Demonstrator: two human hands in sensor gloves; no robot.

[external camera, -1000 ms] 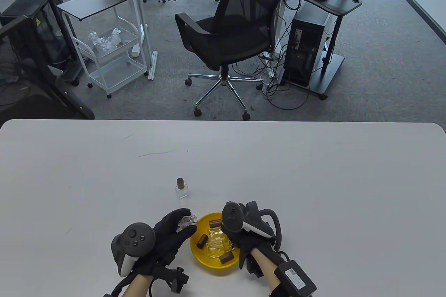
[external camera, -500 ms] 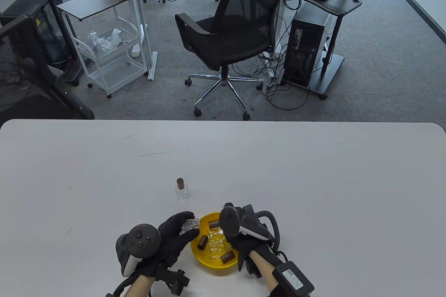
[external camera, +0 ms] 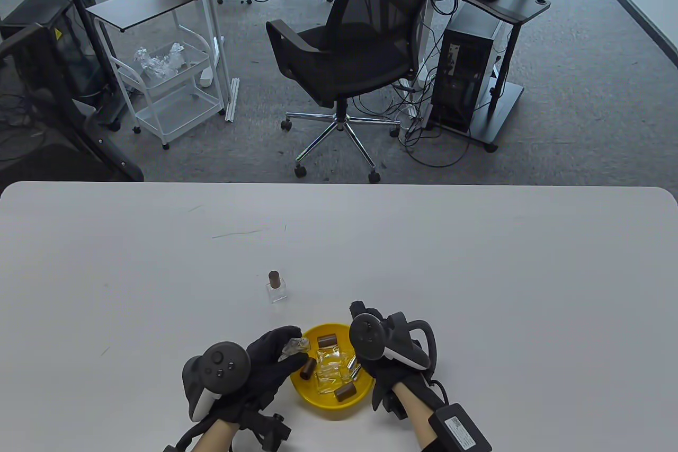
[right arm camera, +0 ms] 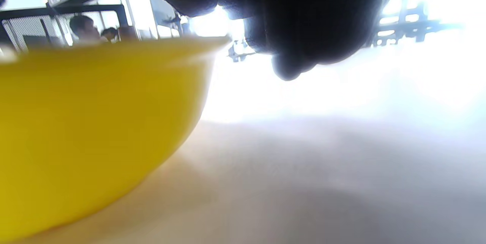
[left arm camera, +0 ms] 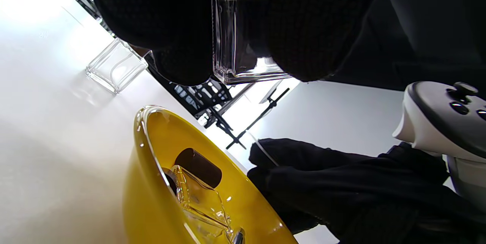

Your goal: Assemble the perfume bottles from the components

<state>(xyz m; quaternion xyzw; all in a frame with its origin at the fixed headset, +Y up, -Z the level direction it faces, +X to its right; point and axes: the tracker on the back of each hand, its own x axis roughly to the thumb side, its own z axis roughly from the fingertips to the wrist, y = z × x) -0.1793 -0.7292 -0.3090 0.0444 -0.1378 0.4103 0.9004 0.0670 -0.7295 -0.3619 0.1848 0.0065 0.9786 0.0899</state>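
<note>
The left hand (external camera: 267,362) holds a clear glass bottle (external camera: 294,347) just over the near-left rim of the yellow bowl (external camera: 324,403), its grip pinched on the glass; held up like that, its neck is probably being kept free for a spray part. The right hand (external camera: 389,362) sits at the bowl's right edge; a thin tube shows by its fingers (left arm camera: 303,160), but whether the grip is closed on it I cannot tell. The bowl holds three brown caps (external camera: 344,392), more clear bottles and small sprayer pieces. A capped bottle (external camera: 276,287) stands apart on the tabletop (external camera: 476,261), likely parked as finished.
</note>
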